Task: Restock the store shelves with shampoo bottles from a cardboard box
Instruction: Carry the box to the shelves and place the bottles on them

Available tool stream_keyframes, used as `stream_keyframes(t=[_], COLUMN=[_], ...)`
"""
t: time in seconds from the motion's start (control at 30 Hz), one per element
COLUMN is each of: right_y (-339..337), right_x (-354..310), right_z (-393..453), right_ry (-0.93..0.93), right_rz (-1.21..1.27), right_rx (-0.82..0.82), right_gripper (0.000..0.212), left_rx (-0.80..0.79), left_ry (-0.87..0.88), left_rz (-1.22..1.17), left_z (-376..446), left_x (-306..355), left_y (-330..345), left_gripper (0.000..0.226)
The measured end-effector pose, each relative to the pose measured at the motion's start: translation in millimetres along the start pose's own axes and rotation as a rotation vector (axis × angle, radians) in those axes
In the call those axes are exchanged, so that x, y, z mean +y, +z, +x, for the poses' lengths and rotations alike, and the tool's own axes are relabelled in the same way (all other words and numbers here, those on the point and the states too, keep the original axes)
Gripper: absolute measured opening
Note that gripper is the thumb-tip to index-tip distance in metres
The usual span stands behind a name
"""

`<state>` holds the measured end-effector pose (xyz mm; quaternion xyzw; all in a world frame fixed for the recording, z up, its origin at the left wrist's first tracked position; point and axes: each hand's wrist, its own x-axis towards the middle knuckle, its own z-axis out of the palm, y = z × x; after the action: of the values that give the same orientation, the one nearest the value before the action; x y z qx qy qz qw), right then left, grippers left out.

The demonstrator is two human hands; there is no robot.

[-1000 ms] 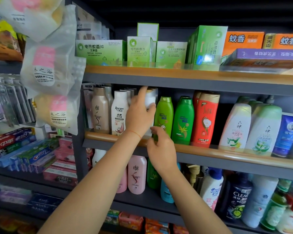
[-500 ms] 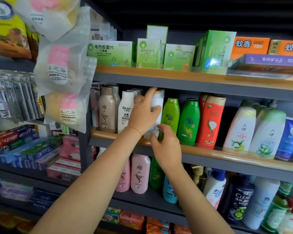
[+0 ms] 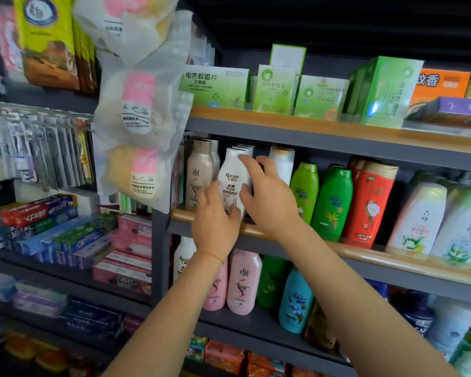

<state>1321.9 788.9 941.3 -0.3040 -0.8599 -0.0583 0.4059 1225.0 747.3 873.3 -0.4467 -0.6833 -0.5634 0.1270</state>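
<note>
- The white shampoo bottle [image 3: 230, 183], labelled "Rocien" in dark script above Chinese writing, stood upright at the front of the middle shelf [image 3: 365, 254], at the centre of the frame, with more white bottles lined up behind it.
- The left hand [image 3: 215, 223] lay against the bottle's lower front, fingers loosely bent around its base; a thin orange band circled that wrist.
- The right hand [image 3: 267, 197] pressed against the bottle's right side, index finger stretched up to its shoulder; whether the thumb closed behind could not be told.
- Just left of it stood a beige bottle [image 3: 200, 175] bearing a curling figure logo; to the right came a white bottle with a gold cap [image 3: 283, 164], two green bottles [image 3: 333, 202] and a red bottle [image 3: 370, 205] with a white flower.
- On the top shelf, green boxes [image 3: 215, 85] read "电热蚊香片"; an orange box [image 3: 441, 85] in the upper right read "蚊香".
- On the lower shelf stood pink bottles [image 3: 244, 281] with the same curling logo, and a teal bottle [image 3: 295, 300].
- At the left of the frame lay toothpaste cartons [image 3: 38, 210], one marked "中华", another "Crest", and pink cartons [image 3: 123, 278] marked "小苏打".
- Clear bags [image 3: 139, 110] with pink labels reading "木之浴" hung in the upper left.
- The shelving was dark grey metal with wood-coloured front rails.
</note>
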Motion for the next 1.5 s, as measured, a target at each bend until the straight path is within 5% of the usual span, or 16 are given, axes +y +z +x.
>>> stream_keyframes(t=[0.23,0.5,0.7,0.77,1.0,1.2,1.3,1.4,1.5], right_y=[10,11,7,14,49,53,47,58,94], right_x=[-10,-9,-19,-24,-36,-38,-32,-15,10], right_z=[39,39,27,15,-11,-17,-47,-102,-160], right_ry=[0.049,0.074,0.005,-0.079,0.086,0.107,0.122,0.264,0.463], right_rz=[-0.186,-0.154,-0.219,-0.111,0.247,0.323,0.471,0.557,0.523], right_rx=[-0.145,-0.120,0.058,0.102,-0.351,-0.228,-0.024,0.011,-0.105], right_gripper=[0.066,0.063,0.047,0.041,0.061,0.052,0.030,0.027,0.031], left_rx=[-0.039,-0.037,0.212,0.157,-0.113,-0.110,0.028,0.209,0.050], left_ry=[-0.002,0.014,0.081,0.027,-0.086,-0.070,0.064,0.219,0.142], left_rz=[0.072,0.100,-0.003,-0.088,-0.182,-0.159,-0.150,-0.119,-0.118], left_z=[0,3,16,26,50,47,24,-28,-77], left_x=[-8,-10,-32,-37,-57,-59,-59,-69,-87], left_y=[0,0,-8,-14,-14,-14,-20,-14,10], left_gripper=[0.060,0.055,0.051,0.067,0.088,0.089,0.072,0.033,0.018])
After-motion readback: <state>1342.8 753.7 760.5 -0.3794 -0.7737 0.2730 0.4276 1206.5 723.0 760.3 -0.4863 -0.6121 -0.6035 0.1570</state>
